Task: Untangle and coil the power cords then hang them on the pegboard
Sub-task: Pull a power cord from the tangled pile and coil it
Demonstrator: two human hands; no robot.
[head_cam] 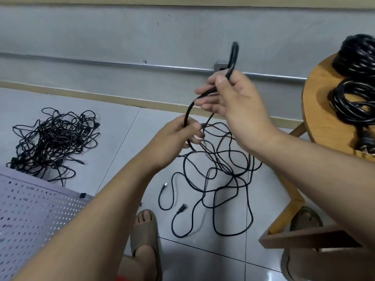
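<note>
Both the left hand and the higher right hand pinch one black cord.

Black cords; white perforated pegboard; tan wooden table; grey floor.

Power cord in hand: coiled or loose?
Loose: the power cord arcs between left hand and right hand; the rest sprawls on the floor.
</note>
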